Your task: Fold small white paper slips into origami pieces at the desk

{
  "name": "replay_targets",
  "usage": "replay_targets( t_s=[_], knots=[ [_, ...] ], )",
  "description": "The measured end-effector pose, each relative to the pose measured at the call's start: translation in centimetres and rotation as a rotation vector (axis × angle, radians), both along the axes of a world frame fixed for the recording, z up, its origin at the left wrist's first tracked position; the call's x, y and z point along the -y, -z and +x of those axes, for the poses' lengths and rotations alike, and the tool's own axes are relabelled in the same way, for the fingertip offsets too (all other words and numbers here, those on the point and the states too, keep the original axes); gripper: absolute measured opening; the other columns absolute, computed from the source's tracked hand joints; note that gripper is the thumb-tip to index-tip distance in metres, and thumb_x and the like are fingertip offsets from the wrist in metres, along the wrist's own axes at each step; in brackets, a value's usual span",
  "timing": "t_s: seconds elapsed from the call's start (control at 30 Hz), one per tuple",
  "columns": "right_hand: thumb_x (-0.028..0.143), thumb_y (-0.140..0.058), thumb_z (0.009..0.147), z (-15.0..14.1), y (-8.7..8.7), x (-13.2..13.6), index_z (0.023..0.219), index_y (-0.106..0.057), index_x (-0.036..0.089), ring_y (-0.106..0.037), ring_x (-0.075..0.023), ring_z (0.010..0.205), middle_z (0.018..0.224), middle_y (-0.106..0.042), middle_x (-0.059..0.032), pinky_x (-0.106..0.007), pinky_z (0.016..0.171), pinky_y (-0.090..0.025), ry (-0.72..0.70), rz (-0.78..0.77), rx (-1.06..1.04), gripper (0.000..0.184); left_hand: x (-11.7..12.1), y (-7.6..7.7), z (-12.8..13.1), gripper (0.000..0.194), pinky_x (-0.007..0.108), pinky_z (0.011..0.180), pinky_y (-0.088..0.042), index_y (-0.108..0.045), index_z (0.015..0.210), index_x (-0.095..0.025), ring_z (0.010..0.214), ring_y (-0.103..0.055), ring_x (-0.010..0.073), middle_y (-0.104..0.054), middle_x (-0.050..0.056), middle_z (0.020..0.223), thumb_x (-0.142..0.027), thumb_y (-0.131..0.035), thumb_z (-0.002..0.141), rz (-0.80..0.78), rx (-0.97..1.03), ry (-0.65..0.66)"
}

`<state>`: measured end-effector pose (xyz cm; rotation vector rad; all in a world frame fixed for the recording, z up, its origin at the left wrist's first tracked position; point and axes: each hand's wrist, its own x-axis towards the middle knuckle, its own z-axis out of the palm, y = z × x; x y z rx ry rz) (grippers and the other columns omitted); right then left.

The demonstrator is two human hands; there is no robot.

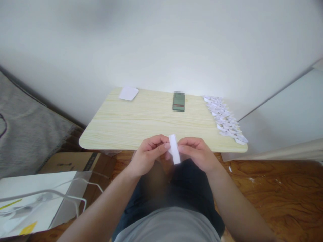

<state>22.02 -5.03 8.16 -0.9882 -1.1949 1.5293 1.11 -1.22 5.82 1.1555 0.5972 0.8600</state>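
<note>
A narrow folded strip of white paper (pixel 174 150) is held upright between my two hands, just in front of the table's near edge. My left hand (pixel 153 152) pinches its left side with thumb and fingers. On the other side, my right hand (pixel 195 150) grips the paper's right edge between thumb and forefinger. Several small folded white paper pieces (pixel 224 117) lie in overlapping rows along the table's right end. A stack of flat white paper (pixel 128 93) rests at the back left corner.
The pale wood-grain table (pixel 141 117) stands against a white wall. A blurred-out green item (pixel 179 101) lies at its back middle. To the lower left are a white box (pixel 37 198) with cables over it and a cardboard box (pixel 68 161). Paper scraps (pixel 230 169) litter the wooden floor.
</note>
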Motion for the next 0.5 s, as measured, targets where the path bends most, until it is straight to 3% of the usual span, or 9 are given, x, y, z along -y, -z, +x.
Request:
replay_targets(
  t_s=[0.17,0.27,0.37,0.5],
  knots=[
    [0.029,-0.078,0.087,-0.2,-0.3,0.1,0.088,-0.079,0.019,-0.071,-0.0164,0.077,0.083,-0.078,-0.0017,-0.029,0.076,-0.057,0.106,0.069,0.117,0.01,0.3,-0.3,0.3,0.018,0.024,0.062,-0.048,-0.062,0.109,-0.019,0.061,-0.062,0.0124,-0.066,0.0,0.067,-0.031,-0.068,0.097,0.022,0.018,-0.014],
    [0.031,-0.079,0.086,-0.3,-0.3,0.2,0.09,-0.078,0.019,-0.071,-0.0166,0.077,0.086,-0.078,-0.0022,-0.028,0.074,-0.057,0.106,0.053,0.107,0.012,0.6,-0.8,0.6,0.019,0.024,0.061,-0.049,-0.057,0.106,-0.02,0.061,-0.063,0.0124,-0.066,-0.002,0.067,-0.03,-0.07,0.096,0.022,0.037,-0.035],
    [0.035,-0.084,0.082,-0.4,-0.3,0.2,0.091,-0.077,0.019,-0.07,-0.0168,0.074,0.083,-0.077,-0.002,-0.028,0.071,-0.056,0.065,0.019,0.074,0.019,0.9,-1.1,0.8,0.018,0.025,0.063,-0.052,-0.06,0.099,-0.018,0.062,-0.064,0.0127,-0.066,-0.001,0.068,-0.031,-0.072,0.095,0.042,0.017,-0.043],
    [0.04,-0.088,0.077,-0.4,-0.1,0.1,0.086,-0.077,0.019,-0.068,-0.016,0.071,0.079,-0.076,-0.0013,-0.027,0.068,-0.055,0.068,-0.007,0.029,0.025,1.0,-1.2,0.8,0.023,0.028,0.068,-0.056,-0.067,0.105,-0.017,0.072,-0.067,0.015,-0.071,0.004,0.082,-0.029,-0.078,0.089,0.084,0.029,-0.085]
  ],
)
